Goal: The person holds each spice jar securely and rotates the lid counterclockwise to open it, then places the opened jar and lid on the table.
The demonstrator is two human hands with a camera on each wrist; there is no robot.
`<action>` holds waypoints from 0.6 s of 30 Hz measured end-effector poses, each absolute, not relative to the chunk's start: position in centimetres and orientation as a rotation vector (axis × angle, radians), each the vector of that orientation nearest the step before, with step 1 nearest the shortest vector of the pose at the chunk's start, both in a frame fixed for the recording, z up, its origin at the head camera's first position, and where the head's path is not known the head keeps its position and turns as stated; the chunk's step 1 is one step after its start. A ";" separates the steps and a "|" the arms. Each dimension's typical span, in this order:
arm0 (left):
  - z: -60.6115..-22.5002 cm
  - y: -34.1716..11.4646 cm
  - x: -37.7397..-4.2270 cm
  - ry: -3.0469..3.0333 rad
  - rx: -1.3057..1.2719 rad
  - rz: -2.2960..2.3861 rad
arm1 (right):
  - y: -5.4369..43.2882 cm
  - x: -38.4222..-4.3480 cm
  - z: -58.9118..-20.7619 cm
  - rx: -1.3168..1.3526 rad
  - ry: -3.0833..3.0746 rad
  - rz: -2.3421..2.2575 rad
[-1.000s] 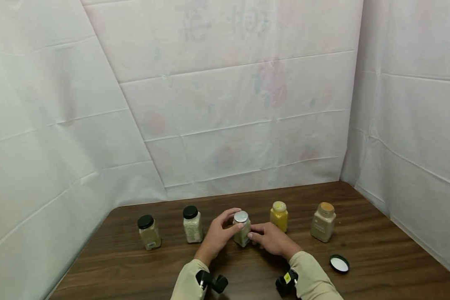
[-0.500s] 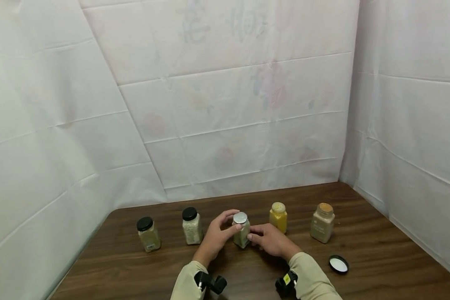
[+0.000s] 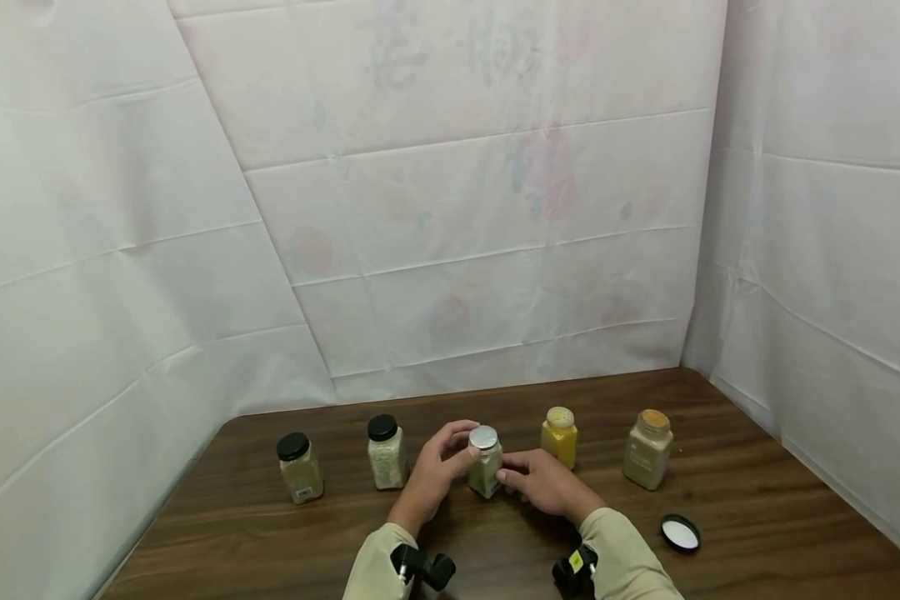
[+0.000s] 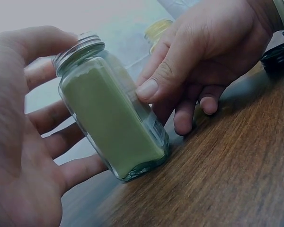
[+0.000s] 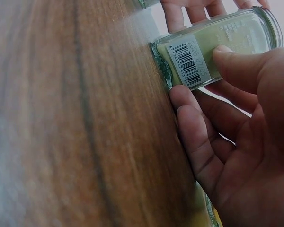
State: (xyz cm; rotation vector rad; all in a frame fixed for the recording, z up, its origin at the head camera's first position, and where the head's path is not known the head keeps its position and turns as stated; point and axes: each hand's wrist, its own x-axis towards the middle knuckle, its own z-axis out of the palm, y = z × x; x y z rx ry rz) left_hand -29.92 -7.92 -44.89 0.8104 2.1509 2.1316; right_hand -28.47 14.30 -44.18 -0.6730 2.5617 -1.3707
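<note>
A square glass jar (image 3: 486,477) of green powder with a silver top (image 3: 483,437) stands on the table between both hands. My left hand (image 3: 437,472) holds it from the left, thumb at the silver top and fingers spread around the far side. From the right, my right hand (image 3: 546,482) grips the jar's body, with its thumb (image 4: 149,89) against one face. A barcode label (image 5: 189,61) shows low on the glass in the right wrist view.
Two black-lidded jars, one of pale granules (image 3: 387,460) and one of olive-coloured contents (image 3: 302,477), stand to the left. A yellow jar (image 3: 559,440) and a tan-powder jar (image 3: 647,457) stand lidless on the right. A black lid (image 3: 680,533) lies upturned on the brown table (image 3: 225,533).
</note>
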 end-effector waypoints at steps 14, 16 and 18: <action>-44.8 -8.0 -29.8 2.100 0.753 2.167 | 14.3 -28.6 -44.4 -0.666 2.551 -1.363; -44.8 -8.0 -29.8 2.098 0.746 2.170 | 14.4 -28.6 -44.4 -0.666 2.550 -1.362; -44.7 -8.0 -29.8 2.102 0.749 2.171 | 14.4 -28.6 -44.4 -0.665 2.550 -1.362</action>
